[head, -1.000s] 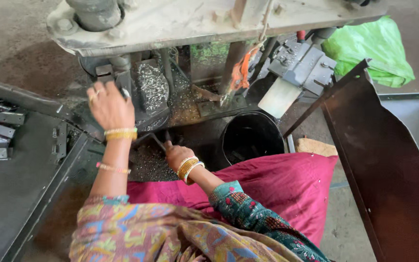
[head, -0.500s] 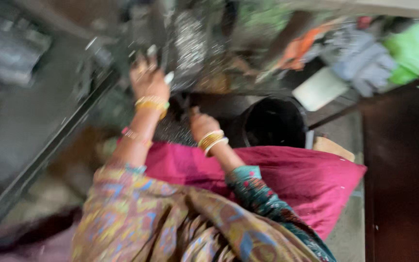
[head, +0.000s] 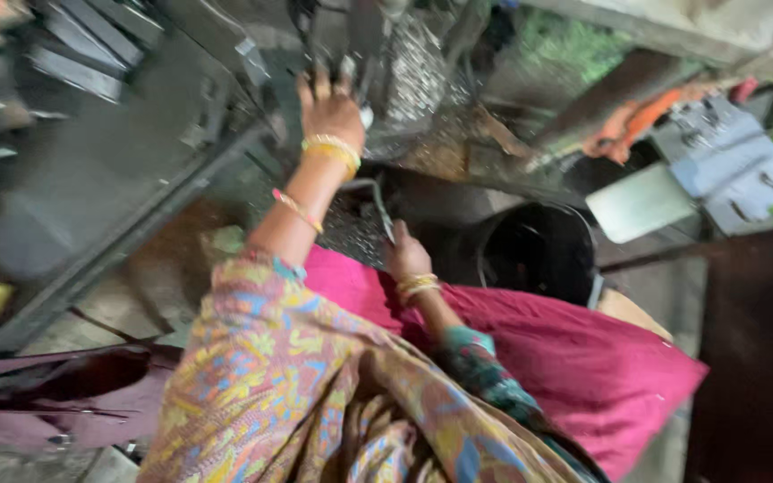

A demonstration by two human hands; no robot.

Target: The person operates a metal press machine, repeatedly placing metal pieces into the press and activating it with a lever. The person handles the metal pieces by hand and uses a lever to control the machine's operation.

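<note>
since the view has swung left and blurred, left hand (head: 331,112) now reaches higher onto the machine head (head: 378,54), grip unclear; right hand (head: 407,255) stays clenched on bent metal rod (head: 378,201) over the shavings tray (head: 351,228), beside black bucket (head: 534,250).

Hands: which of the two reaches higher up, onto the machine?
The left hand, arm stretched up to the grey machine. The right hand stays low by the black bucket, touching a thin metal rod.

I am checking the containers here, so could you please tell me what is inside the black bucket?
The black bucket stands open beside the right hand. Its inside shows only as dark; no contents can be made out. The pink cloth covers its near lower side.
</note>
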